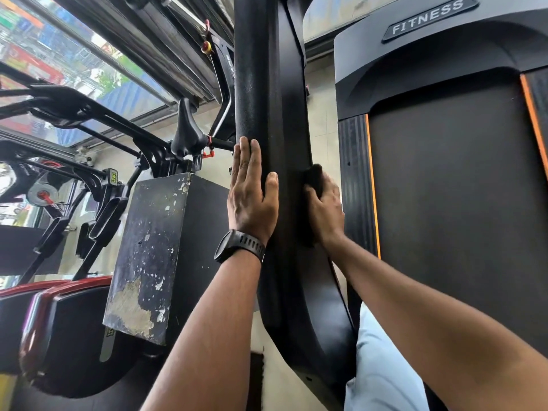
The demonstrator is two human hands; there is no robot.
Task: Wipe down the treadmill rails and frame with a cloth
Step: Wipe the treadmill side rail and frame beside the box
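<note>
Left hand (252, 194) flat on treadmill frame post (267, 99), grip apart, fingers straight, right hand (326, 209) grip clamped on dark cloth (315, 175), pressed against post's right edge, belt (444, 188) right of post

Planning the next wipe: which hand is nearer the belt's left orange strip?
Right. The right hand, gripping the cloth, is on the belt-facing side of the upright, just left of the orange strip. The left hand lies flat on the upright's far side, farther left.
</note>
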